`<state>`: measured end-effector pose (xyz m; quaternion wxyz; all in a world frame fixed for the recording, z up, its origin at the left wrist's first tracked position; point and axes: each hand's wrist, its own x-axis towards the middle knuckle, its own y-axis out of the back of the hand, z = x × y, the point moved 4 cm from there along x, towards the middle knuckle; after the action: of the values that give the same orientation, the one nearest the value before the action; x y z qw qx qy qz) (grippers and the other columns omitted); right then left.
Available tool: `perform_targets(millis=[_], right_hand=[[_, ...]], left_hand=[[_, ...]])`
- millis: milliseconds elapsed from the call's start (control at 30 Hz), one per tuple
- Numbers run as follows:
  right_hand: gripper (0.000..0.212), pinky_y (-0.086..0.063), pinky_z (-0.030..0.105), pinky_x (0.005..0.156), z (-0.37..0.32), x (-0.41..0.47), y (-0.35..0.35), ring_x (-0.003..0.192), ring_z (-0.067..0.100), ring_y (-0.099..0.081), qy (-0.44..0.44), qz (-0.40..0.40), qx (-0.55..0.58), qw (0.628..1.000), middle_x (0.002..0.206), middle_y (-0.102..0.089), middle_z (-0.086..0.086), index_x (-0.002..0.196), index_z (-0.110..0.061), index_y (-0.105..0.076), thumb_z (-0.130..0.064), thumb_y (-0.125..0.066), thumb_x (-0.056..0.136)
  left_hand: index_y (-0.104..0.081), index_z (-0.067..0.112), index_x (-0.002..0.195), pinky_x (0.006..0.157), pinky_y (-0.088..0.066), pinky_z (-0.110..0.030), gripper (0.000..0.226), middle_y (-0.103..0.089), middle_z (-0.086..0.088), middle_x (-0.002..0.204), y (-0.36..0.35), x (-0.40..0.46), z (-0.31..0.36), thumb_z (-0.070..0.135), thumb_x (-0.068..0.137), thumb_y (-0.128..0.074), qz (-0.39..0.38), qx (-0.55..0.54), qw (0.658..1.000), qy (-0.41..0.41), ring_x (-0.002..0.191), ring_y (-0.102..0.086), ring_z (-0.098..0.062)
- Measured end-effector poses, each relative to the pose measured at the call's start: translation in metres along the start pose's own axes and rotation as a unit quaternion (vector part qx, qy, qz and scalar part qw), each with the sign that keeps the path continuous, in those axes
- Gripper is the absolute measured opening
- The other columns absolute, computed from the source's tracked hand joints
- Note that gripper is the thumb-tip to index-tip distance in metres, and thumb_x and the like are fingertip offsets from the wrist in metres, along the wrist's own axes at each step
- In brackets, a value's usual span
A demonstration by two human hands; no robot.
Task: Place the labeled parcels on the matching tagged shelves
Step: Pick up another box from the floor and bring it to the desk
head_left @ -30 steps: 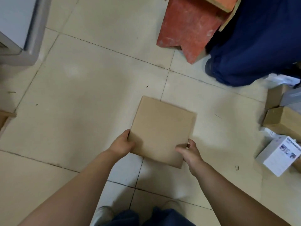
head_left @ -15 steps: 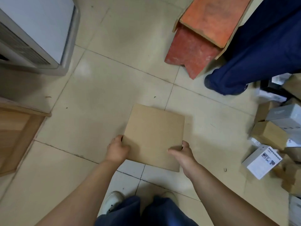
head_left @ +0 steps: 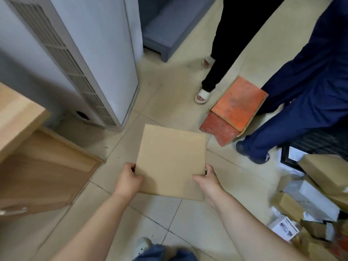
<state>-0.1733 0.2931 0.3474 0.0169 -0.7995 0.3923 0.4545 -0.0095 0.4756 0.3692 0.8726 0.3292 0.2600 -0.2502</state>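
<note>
A flat square brown cardboard parcel point(head_left: 170, 161) is held level above the tiled floor, plain face up, with no label showing. My left hand point(head_left: 128, 180) grips its near left edge and my right hand point(head_left: 208, 180) grips its near right edge, thumbs on top. A heap of other parcels point(head_left: 316, 200), brown and white boxes, lies on the floor at the right. A light wooden shelf unit point(head_left: 33, 147) stands at the left; no tag on it is visible.
A tall white standing air conditioner point(head_left: 90, 59) rises at the upper left. An orange-topped wooden stool point(head_left: 235, 108) sits ahead on the right. One person in dark blue trousers point(head_left: 293, 102) and another in black trousers with sandals point(head_left: 209, 80) stand beyond it. A grey bench point(head_left: 169, 29) is further back.
My view has lifted and swung towards the left: the air conditioner, wooden shelf unit and a second person came into sight. The parcel stays in both hands, now squarer to me.
</note>
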Motion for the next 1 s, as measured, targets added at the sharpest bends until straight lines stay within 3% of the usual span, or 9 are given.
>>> perform_targets(millis=[100, 167, 267, 400, 567, 700, 867, 1000], right_hand=[[0.047, -0.051, 0.032, 0.074, -0.059, -0.046, 0.008, 0.091, 0.024, -0.062, 0.052, -0.023, 0.018, 0.998, 0.108, -0.062, 0.008, 0.113, -0.021, -0.046, -0.010, -0.062, 0.071], [0.045, -0.048, 0.028, 0.069, -0.094, -0.073, 0.012, 0.085, 0.020, -0.061, 0.084, -0.037, 0.029, 0.995, 0.101, -0.062, 0.004, 0.117, -0.020, -0.044, 0.000, -0.059, 0.079], [0.046, -0.048, 0.027, 0.066, -0.141, -0.114, 0.015, 0.079, 0.015, -0.060, 0.136, -0.050, 0.026, 0.989, 0.094, -0.062, 0.001, 0.121, -0.012, -0.045, 0.003, -0.059, 0.080], [0.041, -0.047, 0.024, 0.065, -0.192, -0.166, 0.018, 0.076, 0.008, -0.056, 0.178, -0.068, 0.034, 0.981, 0.088, -0.057, -0.009, 0.116, -0.021, -0.041, 0.001, -0.057, 0.084], [0.046, -0.050, 0.041, 0.087, -0.235, -0.223, 0.018, 0.092, 0.021, -0.062, 0.217, -0.076, 0.039, 0.972, 0.101, -0.061, -0.004, 0.127, -0.019, -0.042, -0.005, -0.057, 0.085], [0.056, -0.047, 0.045, 0.096, -0.251, -0.258, 0.014, 0.102, 0.024, -0.060, 0.236, -0.092, 0.031, 0.967, 0.102, -0.058, -0.006, 0.135, -0.018, -0.035, -0.006, -0.057, 0.085], [0.053, -0.050, 0.043, 0.090, -0.253, -0.285, 0.014, 0.101, 0.023, -0.060, 0.253, -0.108, 0.014, 0.961, 0.122, -0.057, 0.006, 0.133, -0.017, -0.038, -0.009, -0.059, 0.085], [0.037, -0.051, 0.038, 0.083, -0.253, -0.302, 0.013, 0.097, 0.018, -0.059, 0.265, -0.157, -0.006, 0.951, 0.113, -0.057, 0.001, 0.121, -0.019, -0.042, -0.011, -0.057, 0.089]], left_hand=[[-0.050, 0.003, 0.115, 0.082, -0.041, -0.031, 0.042, -0.059, -0.012, 0.109, 0.045, -0.030, 0.038, -0.003, 0.075, -0.062, 0.014, -0.030, 0.999, -0.038, 0.104, -0.055, -0.027], [-0.050, 0.005, 0.120, 0.092, -0.041, -0.033, 0.049, -0.059, -0.010, 0.116, 0.075, -0.053, 0.061, -0.004, 0.074, -0.064, 0.023, -0.039, 0.996, -0.071, 0.108, -0.053, -0.023], [-0.045, 0.015, 0.130, 0.100, -0.041, -0.037, 0.064, -0.056, -0.003, 0.121, 0.117, -0.086, 0.088, -0.001, 0.071, -0.066, 0.013, -0.048, 0.993, -0.110, 0.111, -0.051, -0.018], [-0.029, 0.026, 0.143, 0.104, -0.041, -0.044, 0.083, -0.045, -0.007, 0.127, 0.164, -0.128, 0.115, 0.007, 0.072, -0.068, 0.030, -0.081, 0.990, -0.114, 0.116, -0.048, -0.021], [-0.022, 0.030, 0.145, 0.103, -0.040, -0.043, 0.082, -0.038, -0.007, 0.122, 0.209, -0.174, 0.143, 0.007, 0.079, -0.064, 0.057, -0.084, 0.986, -0.134, 0.117, -0.044, -0.020], [-0.024, 0.037, 0.143, 0.102, -0.041, -0.045, 0.079, -0.039, -0.006, 0.121, 0.233, -0.202, 0.145, 0.008, 0.079, -0.062, 0.075, -0.099, 0.982, -0.143, 0.113, -0.046, -0.021], [-0.026, 0.035, 0.143, 0.098, -0.042, -0.040, 0.075, -0.038, -0.008, 0.124, 0.248, -0.236, 0.141, 0.008, 0.082, -0.060, 0.098, -0.108, 0.979, -0.144, 0.106, -0.045, -0.018], [-0.034, 0.033, 0.139, 0.096, -0.044, -0.042, 0.063, -0.041, -0.003, 0.127, 0.258, -0.266, 0.125, 0.018, 0.083, -0.059, 0.138, -0.153, 0.971, -0.121, 0.114, -0.045, -0.022]])
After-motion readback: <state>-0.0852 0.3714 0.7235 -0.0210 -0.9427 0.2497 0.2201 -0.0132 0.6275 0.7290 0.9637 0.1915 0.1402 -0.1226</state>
